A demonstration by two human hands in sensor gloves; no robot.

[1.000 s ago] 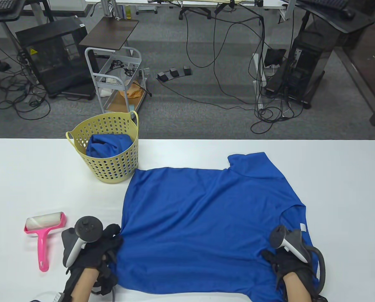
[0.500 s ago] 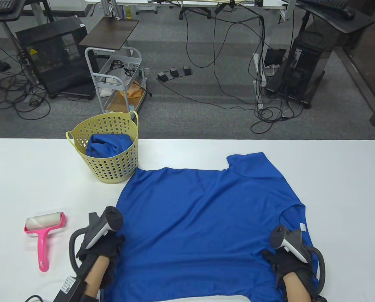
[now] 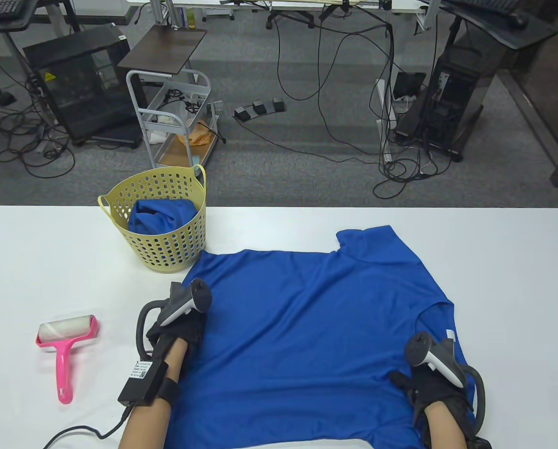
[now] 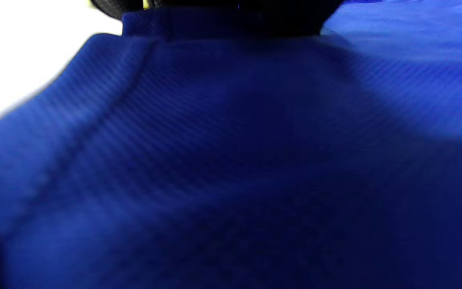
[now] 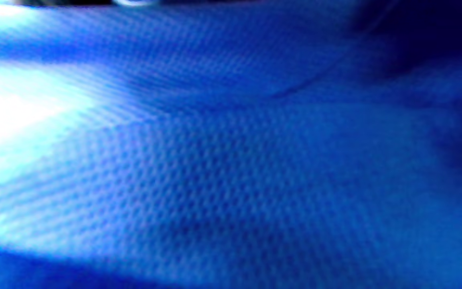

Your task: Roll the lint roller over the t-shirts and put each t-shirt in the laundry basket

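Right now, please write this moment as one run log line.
left hand on blue t-shirt edge | right hand on shirt | lint roller idle | laundry basket holds one shirt

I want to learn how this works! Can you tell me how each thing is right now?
T-shirt: spread flat on table.
Lint roller: lying untouched.
Laundry basket: upright, blue garment inside.
Left hand: resting on shirt's edge.
Right hand: resting on shirt.
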